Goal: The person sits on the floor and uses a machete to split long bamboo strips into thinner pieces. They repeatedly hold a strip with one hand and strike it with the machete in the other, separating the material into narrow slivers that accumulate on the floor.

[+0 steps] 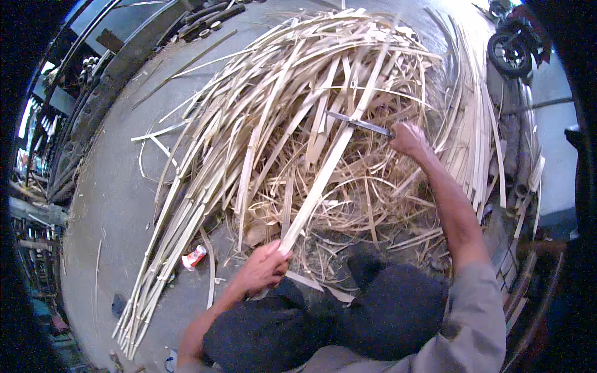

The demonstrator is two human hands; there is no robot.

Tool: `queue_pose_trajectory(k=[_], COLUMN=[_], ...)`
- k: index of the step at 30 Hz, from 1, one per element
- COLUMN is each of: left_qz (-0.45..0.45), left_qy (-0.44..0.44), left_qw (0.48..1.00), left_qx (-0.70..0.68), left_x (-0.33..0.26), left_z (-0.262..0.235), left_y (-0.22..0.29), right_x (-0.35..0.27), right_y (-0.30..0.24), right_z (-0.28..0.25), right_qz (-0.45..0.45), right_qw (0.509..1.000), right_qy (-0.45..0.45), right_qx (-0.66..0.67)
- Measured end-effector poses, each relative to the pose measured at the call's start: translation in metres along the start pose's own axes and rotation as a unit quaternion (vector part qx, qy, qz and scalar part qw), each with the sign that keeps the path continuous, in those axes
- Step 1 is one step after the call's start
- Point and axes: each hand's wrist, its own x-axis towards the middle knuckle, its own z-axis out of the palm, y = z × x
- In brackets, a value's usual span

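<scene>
A long pale bamboo strip [326, 173] slants away from me over a heap of shavings. Its near end is gripped in my left hand [264, 267], just above my knees. My right hand [409, 138] is closed round the handle of a long-bladed knife [362, 124], whose blade lies across the strip toward its far part. Whether the edge bites into the strip is too small to tell. Beneath the blade, curled shavings [373, 165] spread over the floor.
A large pile of split bamboo strips [273, 93] covers the floor ahead and left. More long strips [469, 124] lie at the right, near a motorcycle wheel [510, 53]. A crumpled red-and-white packet [194, 257] lies on the grey floor [112, 205]. Dark poles [211, 18] are stacked far back.
</scene>
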Motion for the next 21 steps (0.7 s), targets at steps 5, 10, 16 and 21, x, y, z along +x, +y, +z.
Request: queue_pose_trajectory(k=[5, 10, 16, 21], left_qz=[0.016, -0.003, -0.034, 0.001], left_qy=[-0.010, -0.012, -0.002, -0.029], left_qw=[1.000, 0.999, 0.998, 0.999], left_qx=[-0.015, -0.045, -0.056, -0.030], left_x=[0.028, 0.051, 0.024, 0.002], left_z=[-0.020, -0.020, -0.009, -0.010], left_y=[-0.017, -0.017, -0.010, -0.012], right_x=[-0.034, -0.062, -0.032, -0.022], right_y=[-0.045, -0.092, -0.070, -0.036], right_z=[-0.001, 0.032, 0.046, 0.037], right_qz=[-0.021, -0.101, -0.047, -0.053], right_qw=[0.998, 0.991, 0.995, 0.999], right_qy=[-0.002, -0.067, -0.059, 0.011], right_qx=[0.051, 0.064, 0.058, -0.002])
